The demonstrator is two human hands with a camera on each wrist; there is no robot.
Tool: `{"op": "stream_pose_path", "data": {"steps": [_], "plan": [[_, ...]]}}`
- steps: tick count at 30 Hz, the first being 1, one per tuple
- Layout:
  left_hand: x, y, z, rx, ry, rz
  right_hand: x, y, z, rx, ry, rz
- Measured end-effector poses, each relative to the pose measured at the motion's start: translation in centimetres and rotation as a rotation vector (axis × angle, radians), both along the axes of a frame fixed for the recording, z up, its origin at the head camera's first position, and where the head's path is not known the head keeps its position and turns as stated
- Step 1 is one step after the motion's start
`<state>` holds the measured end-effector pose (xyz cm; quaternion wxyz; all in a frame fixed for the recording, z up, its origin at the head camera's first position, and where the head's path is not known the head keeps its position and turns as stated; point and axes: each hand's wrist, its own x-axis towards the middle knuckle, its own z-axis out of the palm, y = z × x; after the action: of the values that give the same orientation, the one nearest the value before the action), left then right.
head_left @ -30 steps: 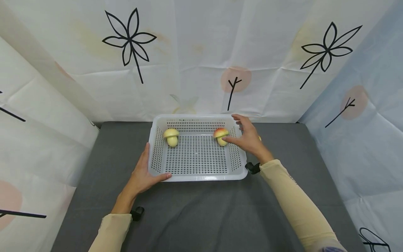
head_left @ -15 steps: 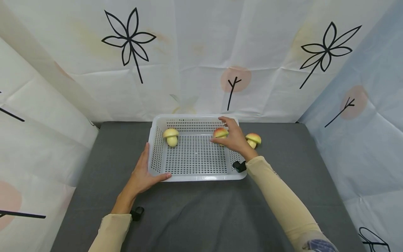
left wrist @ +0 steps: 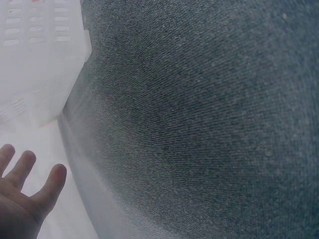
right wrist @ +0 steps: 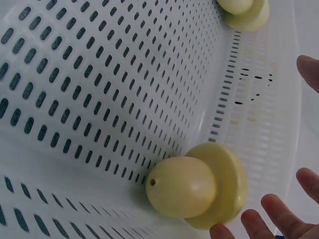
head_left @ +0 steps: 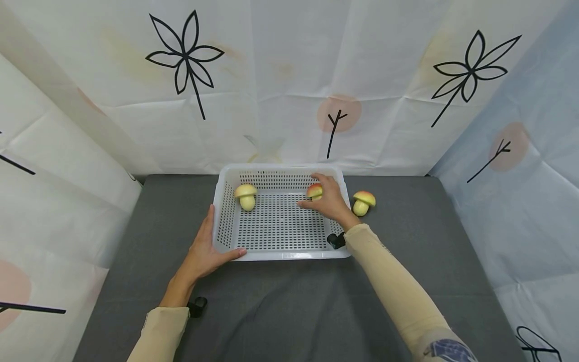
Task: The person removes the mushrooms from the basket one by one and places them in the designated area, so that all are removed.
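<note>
Your left sleeve, at the lower left of the head view, is a plain pale beige, its cuff ending in a straight edge at the wrist. Your right sleeve, towards the lower right, is the same beige, with a smooth, close-fitting look and a small dark marking near the cuff, too tiny to make out. Farther down, by the bottom edge, it gives way to a paler greyish band and a blue patterned patch. Beside each cuff you wear a small, chunky black device, one on the left wrist, one on the right wrist. Your left hand and right hand are bare.
</note>
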<state>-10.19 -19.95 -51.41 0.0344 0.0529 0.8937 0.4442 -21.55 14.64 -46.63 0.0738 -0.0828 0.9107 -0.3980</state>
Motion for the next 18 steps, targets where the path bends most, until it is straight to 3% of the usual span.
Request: {"op": "stream_pose_path", "data": {"steps": [7,18], "plan": [[0.0,0.0,-0.1,0.000,-0.005,0.001,-0.1,-0.4,-0.6,0.062,0.003,0.001],[0.0,0.0,0.1,-0.004,-0.001,0.001,0.1,-0.4,-1.4,0.047,0.003,-0.010]]}}
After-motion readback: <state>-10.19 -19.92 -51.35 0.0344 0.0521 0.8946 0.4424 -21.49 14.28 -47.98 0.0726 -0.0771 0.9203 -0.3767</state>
